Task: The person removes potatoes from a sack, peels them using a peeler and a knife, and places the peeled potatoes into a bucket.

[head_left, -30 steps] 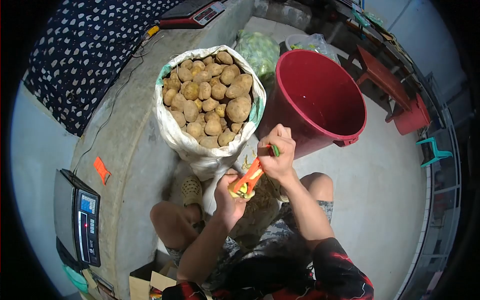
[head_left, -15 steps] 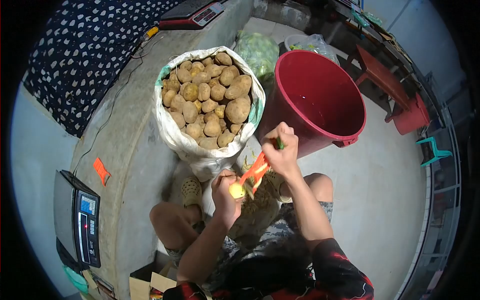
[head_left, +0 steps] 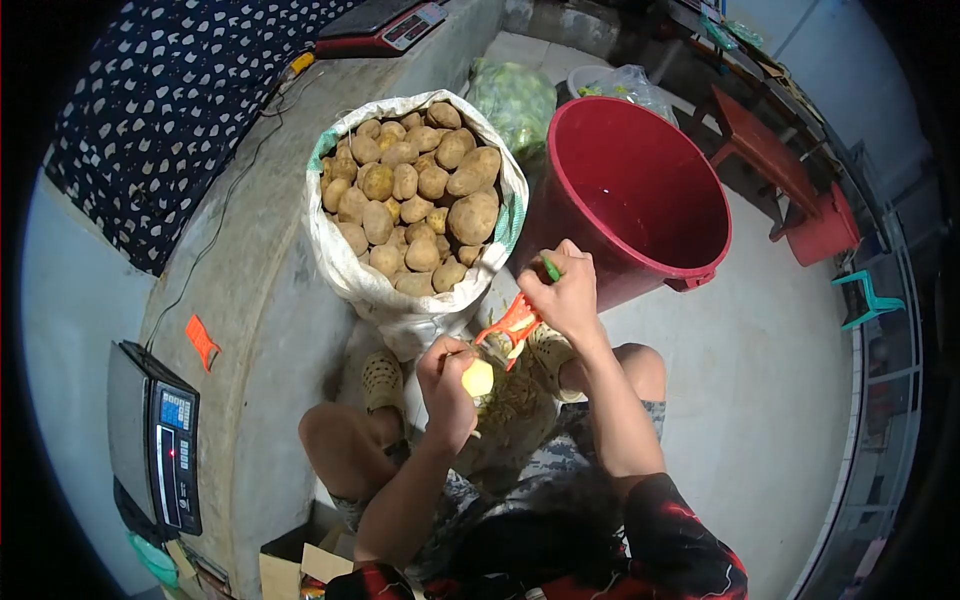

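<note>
peeling seems the step in hand: we pinch a yellow potato (head_left: 479,378) in our left hand (head_left: 446,384), in the near middle; our right hand (head_left: 567,300) grips an orange peeler (head_left: 519,319) just beside it. another stroke would want the potato steady. beyond, a white sack (head_left: 345,277) brims with unpeeled potatoes (head_left: 474,218); to its right, a red bucket (head_left: 645,185), contents unclear to us.

A full sack (head_left: 345,275) of potatoes (head_left: 475,215) stands beside a large red tub (head_left: 640,170) in what appears to be a small food shop or its back room. Two weighing scales, one with a keypad (head_left: 175,440) and one red (head_left: 385,30), sit at left along a bare concrete ledge (head_left: 260,230). A bag of green produce (head_left: 510,100) lies behind, with a reddish bench (head_left: 760,148) and turquoise plastic stool (head_left: 870,300) on the right.
</note>
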`<state>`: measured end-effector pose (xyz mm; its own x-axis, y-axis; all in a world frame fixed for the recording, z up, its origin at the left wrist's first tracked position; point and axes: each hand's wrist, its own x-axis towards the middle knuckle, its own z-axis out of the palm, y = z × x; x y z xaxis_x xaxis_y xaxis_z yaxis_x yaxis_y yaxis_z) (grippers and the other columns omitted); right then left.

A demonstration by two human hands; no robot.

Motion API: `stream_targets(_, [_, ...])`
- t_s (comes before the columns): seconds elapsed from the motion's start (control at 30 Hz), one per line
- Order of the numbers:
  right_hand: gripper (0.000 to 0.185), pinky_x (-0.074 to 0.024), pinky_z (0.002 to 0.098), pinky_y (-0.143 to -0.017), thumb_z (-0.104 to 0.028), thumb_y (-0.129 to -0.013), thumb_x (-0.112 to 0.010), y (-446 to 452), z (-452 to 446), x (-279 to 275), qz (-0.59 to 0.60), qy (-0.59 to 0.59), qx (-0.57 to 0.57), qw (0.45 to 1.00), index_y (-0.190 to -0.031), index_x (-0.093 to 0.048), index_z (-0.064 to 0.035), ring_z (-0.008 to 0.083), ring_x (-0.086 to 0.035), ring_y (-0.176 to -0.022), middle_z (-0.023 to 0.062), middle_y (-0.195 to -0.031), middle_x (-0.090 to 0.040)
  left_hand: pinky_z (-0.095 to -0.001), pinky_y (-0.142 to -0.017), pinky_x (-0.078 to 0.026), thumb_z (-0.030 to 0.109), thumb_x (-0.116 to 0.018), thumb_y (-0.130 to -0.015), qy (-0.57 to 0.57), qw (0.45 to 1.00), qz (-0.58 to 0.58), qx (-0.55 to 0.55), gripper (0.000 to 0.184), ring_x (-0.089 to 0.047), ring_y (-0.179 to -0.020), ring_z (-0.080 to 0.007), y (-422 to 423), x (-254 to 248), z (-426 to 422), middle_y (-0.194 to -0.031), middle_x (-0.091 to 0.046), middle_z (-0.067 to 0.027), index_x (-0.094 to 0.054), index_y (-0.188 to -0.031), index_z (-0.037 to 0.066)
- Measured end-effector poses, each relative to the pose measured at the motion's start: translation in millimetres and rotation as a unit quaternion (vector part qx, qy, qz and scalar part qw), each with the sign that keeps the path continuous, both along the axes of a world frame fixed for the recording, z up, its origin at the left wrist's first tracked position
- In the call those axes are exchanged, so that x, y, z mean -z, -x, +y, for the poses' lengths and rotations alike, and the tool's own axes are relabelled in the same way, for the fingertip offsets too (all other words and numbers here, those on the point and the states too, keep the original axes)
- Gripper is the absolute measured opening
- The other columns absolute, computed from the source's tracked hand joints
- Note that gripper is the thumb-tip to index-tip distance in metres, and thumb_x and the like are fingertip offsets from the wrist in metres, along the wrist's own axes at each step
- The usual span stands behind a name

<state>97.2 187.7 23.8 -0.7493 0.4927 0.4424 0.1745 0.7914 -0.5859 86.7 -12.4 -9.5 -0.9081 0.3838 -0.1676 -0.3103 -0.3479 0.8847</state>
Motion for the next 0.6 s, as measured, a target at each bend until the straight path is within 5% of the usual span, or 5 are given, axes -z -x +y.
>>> stream_targets(0.07, [0.018, -0.0383, 0.0369, -0.059, -0.017, -0.068, -0.067, -3, -2, -2, 0.028, 0.104, -0.021, 0.994, -0.068, -0.066, 0.0002, 0.0266, -0.051, -0.061, 0.0133, -0.062, -0.052, -0.0245, -0.059, -0.038, 0.006, -0.053, -0.08, -0.015, 1.0, -0.01, 0.003, 0.01, -0.045, -0.063, -0.0076, -2, -4, 2, -0.069, -0.052, -0.001, -0.055, -0.075, -0.001])
stream_targets(0.17, [0.019, -0.0381, 0.0372, -0.056, -0.017, -0.069, -0.066, -8, -20, -19, 0.072, -0.036, -0.099, 0.992, -0.069, -0.065, 0.0013, 0.0267, -0.049, -0.058, 0.0135, -0.061, -0.049, -0.0239, -0.06, -0.039, 0.008, -0.053, -0.081, -0.036, 0.998, -0.039, -0.035, 0.01, -0.046, -0.063, -0.0076, -4, 1, 7, -0.068, -0.051, -0.0009, -0.056, -0.075, 0.0])
stream_targets(0.33, [0.017, -0.0378, 0.0376, -0.054, -0.017, -0.068, -0.066, 2, -2, -1, 0.054, 0.013, -0.005, 0.998, -0.069, -0.066, 0.0006, 0.0263, -0.051, -0.058, 0.0129, -0.06, -0.05, -0.0262, -0.053, -0.042, 0.01, -0.05, -0.082, -0.086, 0.984, -0.157, 0.014, 0.01, -0.051, -0.06, -0.0123, -3, -6, 1, -0.07, -0.051, -0.0011, -0.054, -0.075, 0.004])
stream_targets(0.47, [0.015, -0.0401, 0.0395, -0.058, -0.015, -0.067, -0.066, -9, -27, -22, 0.065, -0.039, -0.09, 0.993, -0.07, -0.067, -0.0008, 0.0264, -0.053, -0.061, 0.0138, -0.063, -0.054, -0.0292, -0.046, -0.038, 0.016, -0.046, -0.086, -0.098, 0.979, -0.178, -0.021, 0.006, -0.047, -0.054, -0.0127, -7, -2, 13, -0.067, -0.047, -0.0005, -0.048, -0.081, 0.012])
stream_targets(0.6, [0.021, -0.0371, 0.0413, -0.068, -0.024, -0.066, -0.069, 5, 1, 6, 0.023, 0.059, 0.015, 0.998, -0.067, -0.064, -0.0039, 0.0284, -0.054, -0.069, 0.0123, -0.063, -0.051, -0.0307, -0.046, -0.039, 0.02, -0.046, -0.086, -0.122, 0.96, -0.247, 0.039, 0.009, -0.045, -0.048, -0.0147, 1, 6, -1, -0.064, -0.047, -0.0008, -0.047, -0.079, 0.014])
